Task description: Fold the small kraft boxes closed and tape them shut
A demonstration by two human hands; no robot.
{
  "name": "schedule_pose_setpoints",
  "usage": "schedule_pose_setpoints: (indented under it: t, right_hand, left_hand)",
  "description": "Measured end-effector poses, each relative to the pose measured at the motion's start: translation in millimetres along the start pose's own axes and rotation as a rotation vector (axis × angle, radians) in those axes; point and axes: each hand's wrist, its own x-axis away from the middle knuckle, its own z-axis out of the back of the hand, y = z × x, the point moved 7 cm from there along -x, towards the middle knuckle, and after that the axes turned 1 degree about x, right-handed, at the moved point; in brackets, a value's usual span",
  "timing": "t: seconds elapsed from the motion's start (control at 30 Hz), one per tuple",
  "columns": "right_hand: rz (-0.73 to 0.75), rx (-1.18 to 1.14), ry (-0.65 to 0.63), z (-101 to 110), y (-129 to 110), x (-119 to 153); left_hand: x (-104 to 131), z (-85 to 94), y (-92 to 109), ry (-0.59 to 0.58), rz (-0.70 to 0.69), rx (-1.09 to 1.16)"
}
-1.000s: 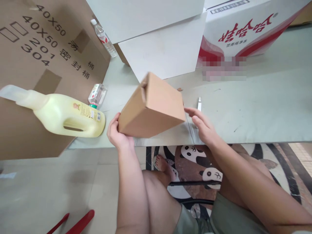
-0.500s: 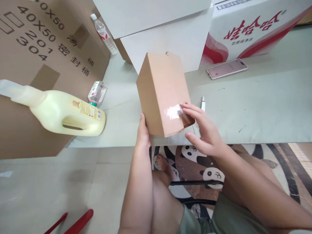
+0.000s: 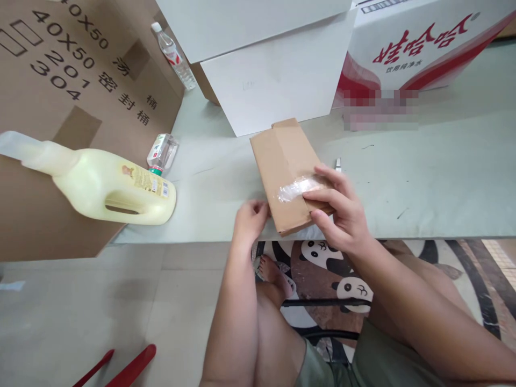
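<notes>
A small brown cardboard box (image 3: 272,172) lies at a slant over the front part of the table, its flap seam facing up. A strip of shiny clear tape (image 3: 291,191) crosses its near end. My right hand (image 3: 344,212) grips the box's right side, fingertips over the tape and thumb at the near corner. Against the box's lower left edge is my left hand (image 3: 250,219), fingers curled and closed; the fingertips are partly hidden there. Just beyond the right hand shows the tip of a slim white object with a metal end (image 3: 338,162), mostly covered.
White boxes (image 3: 278,80) and a red-and-white carton (image 3: 407,59) stand behind. A pixelated patch (image 3: 381,110) covers something before the carton. To the left are a large brown carton (image 3: 80,123), a yellow jug (image 3: 121,188), a clear bottle (image 3: 173,54) and a small green-capped bottle (image 3: 161,153).
The box has tipped down from upright, lower and nearer the table. My left hand has shifted right and curled its fingers. My right fingers have moved further over the tape.
</notes>
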Motion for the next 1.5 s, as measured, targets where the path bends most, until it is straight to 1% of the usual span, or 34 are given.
schedule_pose_setpoints:
  t: [0.03,0.1,0.13,0.17,0.2,0.23,0.27,0.3,0.33,0.4,0.43,0.47,0.5,0.53,0.6,0.63,0.67,0.7,0.73,0.77,0.8,0.83,0.9,0.93,0.97,1.0,1.03,1.13,1.17,1.2,1.27,1.3,1.37,1.5]
  right_hand:
    - [-0.016,-0.028,-0.029,-3.1,2.5,0.5]
    - [-0.025,-0.113,-0.109,-10.7,5.0,1.4]
    - [-0.026,-0.16,-0.149,-14.1,5.4,2.0]
    - [-0.03,-0.201,-0.187,-17.2,5.8,2.5]
    - [-0.035,-0.236,-0.22,-19.5,6.2,3.1]
    - [-0.043,-0.263,-0.241,-20.4,7.1,3.5]
    - [-0.06,-0.275,-0.234,-18.8,9.6,3.5]
    - [-0.097,-0.261,-0.196,-14.6,14.7,3.1]
    - [-0.161,-0.208,-0.131,-7.9,23.1,3.0]
    - [-0.372,0.025,0.002,9.4,47.9,6.4]
    - [-0.494,0.186,0.022,17.1,61.1,10.2]
    - [-0.605,0.346,-0.013,21.8,73.3,14.6]
    - [-0.691,0.479,-0.1,23.0,84.2,18.8]
    - [-0.747,0.577,-0.209,21.7,93.1,22.8]
    - [-0.791,0.677,-0.408,15.7,104.6,29.0]
    - [-0.798,0.691,-0.463,13.5,107.5,30.8]
    - [-0.806,0.688,-0.479,12.7,109.0,31.4]
    - [-0.818,0.661,-0.459,13.2,109.7,31.1]
    - [-0.837,0.597,-0.411,14.5,109.8,30.6]
    - [-0.86,0.484,-0.344,15.9,109.6,30.1]
    - [-0.878,0.323,-0.258,17.2,108.7,29.5]
    - [-0.877,0.123,-0.166,17.8,106.5,28.2]
    - [-0.786,-0.279,-0.008,18.9,96.0,21.7]
    - [-0.708,-0.412,0.054,21.3,88.1,17.1]
    - [-0.624,-0.469,0.105,25.1,79.3,12.7]
    - [-0.552,-0.451,0.146,29.5,70.2,9.0]
    - [-0.486,-0.371,0.186,34.5,60.8,5.7]
    - [-0.319,-0.012,0.335,49.2,30.8,-0.4]
    - [-0.273,0.053,0.385,52.4,21.6,-1.1]
    - [-0.239,0.06,0.423,54.1,14.2,-1.3]
    - [-0.2,-0.068,0.434,52.4,4.6,-1.6]
    - [-0.18,-0.151,0.41,49.7,0.4,-1.8]
    - [-0.161,-0.238,0.316,42.4,-6.9,-1.4]
    - [-0.221,-0.19,0.093,28.6,-11.7,3.5]
  left_hand:
    - [-1.9,4.4,9.2,0.049,-0.075,-0.022]
    - [-1.3,12.7,35.2,0.134,-0.325,-0.02]
    - [1.4,14.2,47.6,0.148,-0.452,-0.023]
    - [4.5,12.9,57.5,0.136,-0.555,-0.04]
    - [7.3,9.6,64.4,0.11,-0.626,-0.069]
    - [9.3,6.0,68.5,0.09,-0.665,-0.102]
    - [10.3,3.0,70.3,0.084,-0.679,-0.127]
    - [10.8,0.8,70.8,0.086,-0.683,-0.139]
    - [11.1,-0.8,70.9,0.092,-0.688,-0.139]
    - [11.2,-2.9,70.5,0.102,-0.7,-0.137]
    - [11.1,-3.3,70.2,0.107,-0.706,-0.135]
    - [10.8,-3.4,69.8,0.109,-0.708,-0.134]
    - [10.5,-3.3,69.5,0.11,-0.705,-0.133]
    - [10.2,-3.1,69.2,0.112,-0.7,-0.135]
    - [10.1,-2.5,69.2,0.118,-0.692,-0.144]
    - [10.1,-2.3,69.3,0.12,-0.69,-0.148]
    - [10.2,-2.2,69.6,0.122,-0.691,-0.15]
    - [10.4,-2.2,69.8,0.122,-0.694,-0.151]
    - [10.5,-2.3,70.0,0.121,-0.698,-0.15]
    - [10.7,-2.2,70.0,0.122,-0.703,-0.15]
    - [10.9,-2.1,69.9,0.123,-0.708,-0.15]
    - [11.1,-2.1,69.6,0.123,-0.712,-0.15]
    - [11.3,-2.5,69.0,0.118,-0.719,-0.151]
    - [11.4,-2.9,68.8,0.113,-0.723,-0.15]
    - [11.5,-3.2,68.7,0.107,-0.728,-0.148]
    - [11.6,-3.6,68.8,0.103,-0.732,-0.147]
    - [11.7,-3.7,68.9,0.102,-0.737,-0.145]
    - [11.8,-3.8,69.5,0.098,-0.746,-0.146]
    - [11.8,-3.8,69.7,0.096,-0.748,-0.15]
    - [11.8,-3.9,69.8,0.093,-0.749,-0.156]
    - [11.8,-3.9,69.8,0.089,-0.749,-0.171]
    - [11.8,-3.9,69.7,0.089,-0.748,-0.179]
    - [11.7,-3.8,69.4,0.092,-0.746,-0.188]
    - [12.5,-3.3,69.1,0.096,-0.757,-0.177]
